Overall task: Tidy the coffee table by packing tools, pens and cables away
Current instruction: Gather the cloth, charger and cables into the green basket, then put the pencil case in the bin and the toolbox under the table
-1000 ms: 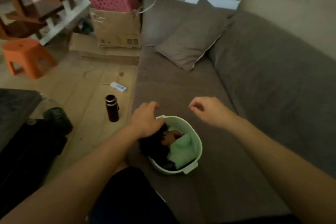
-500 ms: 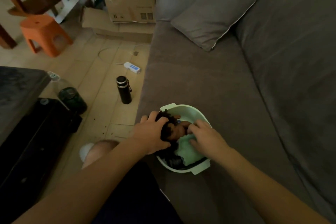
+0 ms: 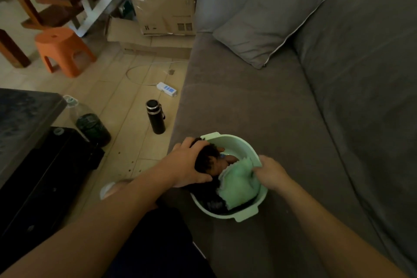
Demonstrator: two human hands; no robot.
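Note:
A pale green tub (image 3: 246, 144) sits on the grey sofa seat (image 3: 259, 106) near its front edge. Inside lie a dark curly-haired doll (image 3: 211, 160), a green cloth (image 3: 237, 184) and something black (image 3: 211, 204) underneath. My left hand (image 3: 187, 165) grips the doll's dark head at the tub's left side. My right hand (image 3: 270, 172) pinches the right edge of the green cloth by the tub's right rim. The dark coffee table (image 3: 22, 117) stands at the left edge of the view.
On the floor stand a black flask (image 3: 155, 117), a dark green bottle (image 3: 90, 126), a white power strip (image 3: 167, 89) with cable, an orange stool (image 3: 63, 49) and cardboard boxes (image 3: 162, 11). A grey cushion (image 3: 270, 22) leans on the sofa back. A black case (image 3: 45, 178) lies beside the table.
My right hand came down from above the tub and took hold of the green cloth, then pulled it rightward. My left hand closed over the doll's head. The view tilted downward.

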